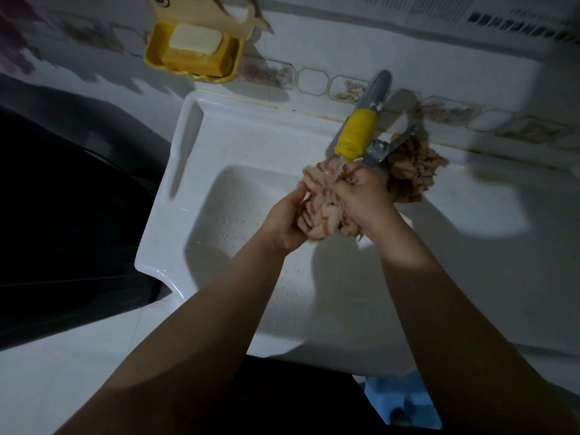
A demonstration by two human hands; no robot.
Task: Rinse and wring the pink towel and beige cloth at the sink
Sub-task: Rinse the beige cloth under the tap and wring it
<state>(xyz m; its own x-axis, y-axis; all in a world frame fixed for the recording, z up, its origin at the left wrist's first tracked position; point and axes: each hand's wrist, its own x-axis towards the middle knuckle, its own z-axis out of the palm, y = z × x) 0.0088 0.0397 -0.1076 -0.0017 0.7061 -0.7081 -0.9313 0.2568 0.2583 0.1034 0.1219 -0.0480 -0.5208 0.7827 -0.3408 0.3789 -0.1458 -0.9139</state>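
Both the left hand (287, 219) and the right hand (364, 196) are clamped on the shaggy pink towel (323, 211) under the yellow-tipped tap (356, 136), so rinsing looks underway, while the fluffy beige cloth (411, 171), beyond the right hand, seemingly awaits its turn.

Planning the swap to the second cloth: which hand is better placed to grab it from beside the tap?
Probably the right hand. It grips the pink towel right next to the beige cloth on the sink ledge; the left hand is farther away.
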